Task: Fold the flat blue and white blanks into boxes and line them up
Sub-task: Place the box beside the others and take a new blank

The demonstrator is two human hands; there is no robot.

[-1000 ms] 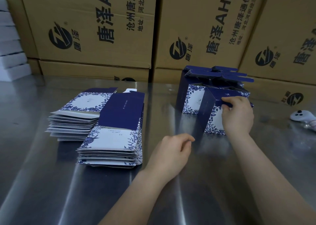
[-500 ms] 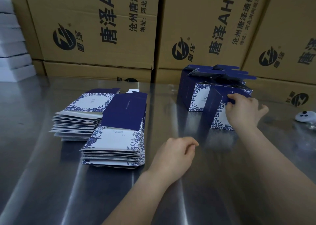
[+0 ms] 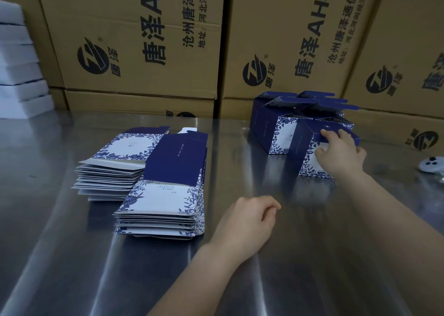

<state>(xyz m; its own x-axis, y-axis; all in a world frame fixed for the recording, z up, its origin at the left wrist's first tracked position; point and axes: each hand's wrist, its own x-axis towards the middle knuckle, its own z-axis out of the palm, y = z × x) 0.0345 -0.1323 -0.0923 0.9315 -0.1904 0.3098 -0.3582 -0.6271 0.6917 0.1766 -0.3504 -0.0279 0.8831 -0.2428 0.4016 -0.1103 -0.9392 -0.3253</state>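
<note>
Nearest box (image 3: 304, 145) stands in front of the folded row (image 3: 264, 123), its white face half hidden behind the right hand (image 3: 341, 156), which pinches the top flap, fingers above, thumb beneath. Left hand (image 3: 247, 222) rests loosely curled on the table (image 3: 72, 255), holding nothing, beside the flat blanks (image 3: 163, 200).

**Lighting and image quality.** Dim, even indoor light with a cool blue cast falls from above. The steel counter (image 3: 336, 255) returns it as pale streaks of glare running front to back, strongest at the lower left corner. Soft, shallow shadows lie beneath the two stacks of blanks (image 3: 163, 203) and before the front box (image 3: 301, 147), whose dark faces lose detail. Wide-angle distortion tilts the cartons (image 3: 134, 39) outward at both sides. Focus is soft throughout. The left hand (image 3: 245, 222) has slightly blurred edges, and the white device (image 3: 431, 164) at the right edge is smeared.
</note>
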